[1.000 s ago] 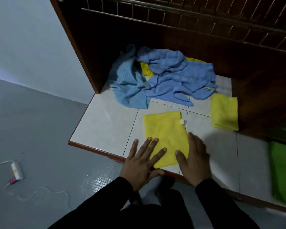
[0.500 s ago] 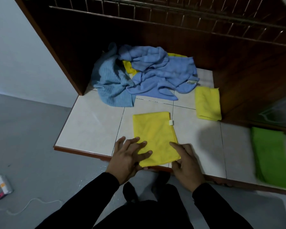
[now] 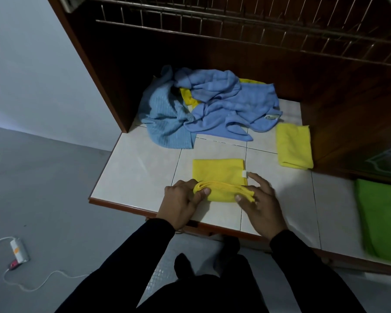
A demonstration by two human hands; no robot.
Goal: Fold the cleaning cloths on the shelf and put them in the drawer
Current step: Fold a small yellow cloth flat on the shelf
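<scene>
Yellow cloth (image 3: pixel 218 173) lies near the tiled shelf's (image 3: pixel 133 175) front edge, its near edge lifted. Left hand (image 3: pixel 181 203) pinches that raised fold's left end; right hand (image 3: pixel 261 206) pinches the right end. Crumpled blue cloths (image 3: pixel 212 105) sit at the back, a folded yellow cloth (image 3: pixel 294 145) toward the right.

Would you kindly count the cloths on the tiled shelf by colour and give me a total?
Yellow: 3 – one being folded, one folded at the right, one partly hidden in the pile
Blue: 2 – a ribbed one, a smooth one
Green: 1
Total: 6 visible
</scene>
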